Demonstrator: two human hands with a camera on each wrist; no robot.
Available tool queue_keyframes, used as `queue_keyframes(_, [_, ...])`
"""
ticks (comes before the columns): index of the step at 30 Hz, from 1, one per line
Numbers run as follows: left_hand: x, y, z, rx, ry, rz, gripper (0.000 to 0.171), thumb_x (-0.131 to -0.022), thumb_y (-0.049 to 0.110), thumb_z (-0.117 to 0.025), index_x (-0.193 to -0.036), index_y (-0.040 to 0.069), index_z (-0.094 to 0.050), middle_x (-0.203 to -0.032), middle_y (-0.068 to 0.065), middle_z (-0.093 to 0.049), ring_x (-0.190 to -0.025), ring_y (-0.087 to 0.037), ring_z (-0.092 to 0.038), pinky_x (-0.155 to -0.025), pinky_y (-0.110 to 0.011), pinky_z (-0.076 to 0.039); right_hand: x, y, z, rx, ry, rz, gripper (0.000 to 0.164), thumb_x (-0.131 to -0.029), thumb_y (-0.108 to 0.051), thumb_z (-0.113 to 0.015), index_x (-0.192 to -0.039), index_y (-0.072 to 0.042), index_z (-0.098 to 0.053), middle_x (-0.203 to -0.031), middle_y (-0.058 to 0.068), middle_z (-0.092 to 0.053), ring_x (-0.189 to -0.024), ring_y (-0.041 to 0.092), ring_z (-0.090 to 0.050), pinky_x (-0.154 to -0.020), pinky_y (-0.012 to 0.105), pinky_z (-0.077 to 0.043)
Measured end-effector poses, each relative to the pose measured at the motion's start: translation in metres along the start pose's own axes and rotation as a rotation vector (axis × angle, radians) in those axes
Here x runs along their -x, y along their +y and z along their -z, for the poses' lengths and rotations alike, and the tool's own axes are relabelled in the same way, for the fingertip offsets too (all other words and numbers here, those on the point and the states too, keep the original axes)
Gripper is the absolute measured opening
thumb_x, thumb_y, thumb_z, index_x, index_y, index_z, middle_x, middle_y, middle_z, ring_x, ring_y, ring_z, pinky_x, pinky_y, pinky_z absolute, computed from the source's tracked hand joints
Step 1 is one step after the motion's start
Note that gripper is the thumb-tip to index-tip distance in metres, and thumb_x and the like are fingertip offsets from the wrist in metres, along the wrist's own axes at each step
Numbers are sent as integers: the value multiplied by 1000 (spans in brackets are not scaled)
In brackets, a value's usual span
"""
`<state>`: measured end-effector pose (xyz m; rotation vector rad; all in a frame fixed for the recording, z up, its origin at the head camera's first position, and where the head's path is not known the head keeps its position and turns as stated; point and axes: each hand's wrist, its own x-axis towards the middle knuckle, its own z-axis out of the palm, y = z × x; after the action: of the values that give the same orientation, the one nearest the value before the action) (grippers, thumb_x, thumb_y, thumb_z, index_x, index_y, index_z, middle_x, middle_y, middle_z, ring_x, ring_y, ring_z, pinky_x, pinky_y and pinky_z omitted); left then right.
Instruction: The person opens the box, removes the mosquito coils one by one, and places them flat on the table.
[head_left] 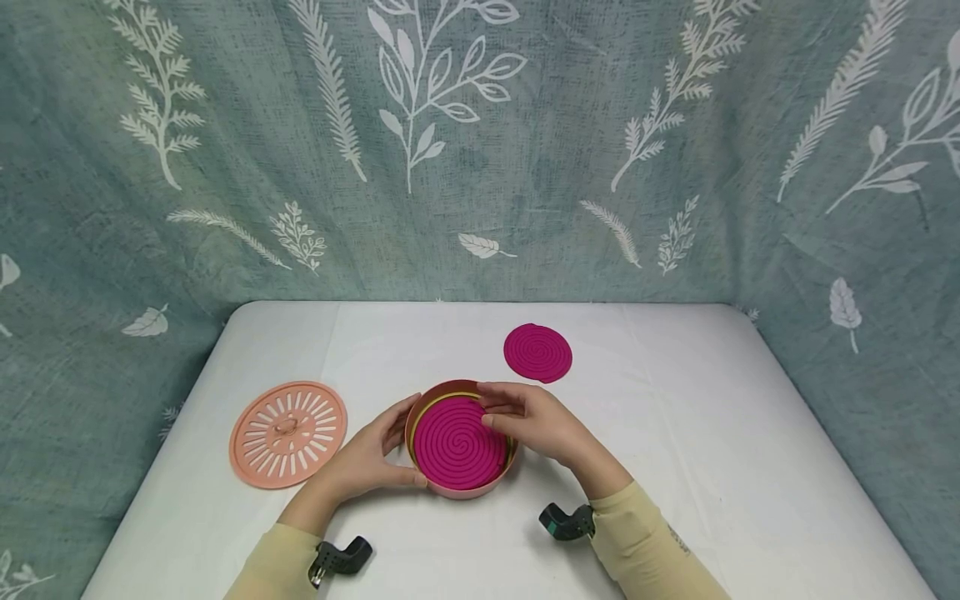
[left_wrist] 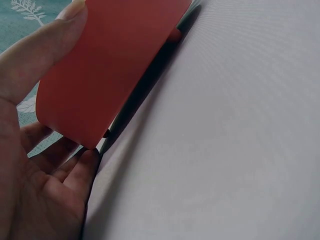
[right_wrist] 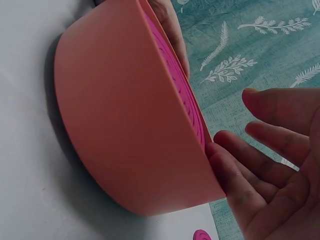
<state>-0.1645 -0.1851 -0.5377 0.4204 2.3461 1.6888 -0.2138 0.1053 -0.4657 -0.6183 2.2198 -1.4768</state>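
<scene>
A round salmon-pink mosquito coil box [head_left: 459,493] stands on the table in the head view, its slotted lid off. Inside lies a magenta mosquito coil [head_left: 457,443], with a yellow-green edge showing around it. My left hand [head_left: 369,458] holds the box from its left side, thumb at the front and fingers behind; the left wrist view shows the thumb [left_wrist: 47,47] against the wall. Over the right rim is my right hand [head_left: 542,423]. Its lower fingers touch the rim in the right wrist view, while thumb and index finger stand apart, pinching nothing.
Left of the box lies its round slotted lid [head_left: 255,467] with a small central knob. Another magenta coil [head_left: 537,353] rests behind the box to the right. The white table [head_left: 712,433] ends at a leaf-patterned green cloth [head_left: 525,233].
</scene>
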Motion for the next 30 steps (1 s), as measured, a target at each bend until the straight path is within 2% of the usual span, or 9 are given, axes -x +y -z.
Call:
queue_keyframes(13, [0,0,-1,6,0,0,117,-59,38,-97,-154,34,-29,-154,7,-36,-141,-11,-34,-112,-23,-34,-1,-8,0,20,3,-19,50,-93,-20,-71,-140,-9,-56,-127,7,-64,-113,20,-62,-92,31,-57])
queue_keyframes(30, [0,-1,-1,17,-6,-24,115,-61,35,-96,-155,32,-29,-154,3,-36,-142,-15,-33,-113,-24,-33,-5,-3,-3,32,18,-22,51,-93,-25,-71,-140,-13,-57,-122,1,-67,-114,15,-61,-96,36,-55])
